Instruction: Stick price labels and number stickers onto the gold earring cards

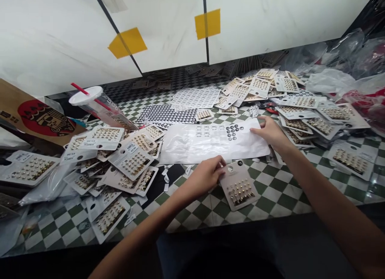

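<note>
1. The left hand (206, 176) is narrowly curled, its fingers (221, 166) lying on the top end of a stud-earring card (240, 189). I cannot tell whether they grip it. This card sits on its own on the tiled counter, at lower centre, with gold-toned studs in rows and a small round sticker near its hanging hole.
2. The right hand (270, 132) is open, fingers spread, pressing on the right end of a glossy white label sheet (207, 144) at centre.
3. That sheet carries small white price labels in two short rows, and a cluster of round black stickers (233, 132). The labels seem to show a currency sign and 4.00, but the print is too small to be sure.
4. Just above it lie a black sheet of round labels (165, 115) and a white label sheet (195, 98); their print cannot be read.
5. Heaps of similar earring cards (130, 158) spread across the left and upper right of the green-and-white checkered counter (270, 195). Their white labels are unreadable.
6. At far left, a brown paper bag (39, 118) shows a red circle with a black graphic; no brand can be read. Beside it lies a plastic cup (93, 102) with a white lid and red straw.
</note>
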Motion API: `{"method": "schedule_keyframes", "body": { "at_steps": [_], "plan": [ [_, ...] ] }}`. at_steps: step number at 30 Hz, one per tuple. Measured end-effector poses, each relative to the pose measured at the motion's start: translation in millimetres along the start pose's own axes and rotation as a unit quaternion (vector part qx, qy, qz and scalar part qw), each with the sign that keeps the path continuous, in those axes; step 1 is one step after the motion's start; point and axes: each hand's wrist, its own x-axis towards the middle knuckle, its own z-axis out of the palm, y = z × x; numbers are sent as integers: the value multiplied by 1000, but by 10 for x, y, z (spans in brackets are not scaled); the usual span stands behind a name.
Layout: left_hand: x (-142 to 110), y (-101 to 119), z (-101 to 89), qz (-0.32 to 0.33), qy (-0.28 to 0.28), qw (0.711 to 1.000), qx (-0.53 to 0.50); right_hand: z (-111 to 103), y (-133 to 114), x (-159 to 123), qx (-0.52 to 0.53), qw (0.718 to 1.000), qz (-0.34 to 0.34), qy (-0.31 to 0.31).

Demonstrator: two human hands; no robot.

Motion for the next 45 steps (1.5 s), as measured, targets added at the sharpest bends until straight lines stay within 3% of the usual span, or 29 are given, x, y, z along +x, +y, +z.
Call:
{"method": "schedule_keyframes", "body": {
  "at_steps": [4,7,12,18,26,29,31,34,35,37,39,42,45],
  "plan": [
    [353,-17,9,62,90,985,132,-43,-22,-73,95,990,13,-106],
    [737,27,10,114,101,977,151,-28,-6,-83,155,975,15,-155],
    [1192,54,119,81,115,974,176,39,48,-83,233,951,18,-203],
    [1279,29,112,68,149,974,154,153,47,-122,278,939,-3,-200],
    [1346,-59,-57,69,166,977,114,229,88,-97,255,954,-49,-153],
    [1287,-88,-92,54,198,973,104,180,97,-42,222,968,-64,-94],
    [1179,-79,-90,54,219,968,111,105,74,-59,199,976,-84,-15],
    [907,-1,-22,78,249,950,172,0,4,-302,124,974,-162,99],
    [796,42,20,89,256,942,196,-9,-15,-445,96,972,-188,100],
    [566,142,131,107,264,931,229,31,-26,-778,113,976,-184,-31],
    [351,244,264,119,274,920,252,128,8,-1095,186,967,-149,-94],
    [99,357,452,125,311,908,250,276,111,-1402,282,951,-101,-74],
    [-80,396,565,114,334,921,165,321,190,-1523,324,941,-78,-60]
  ]
}}
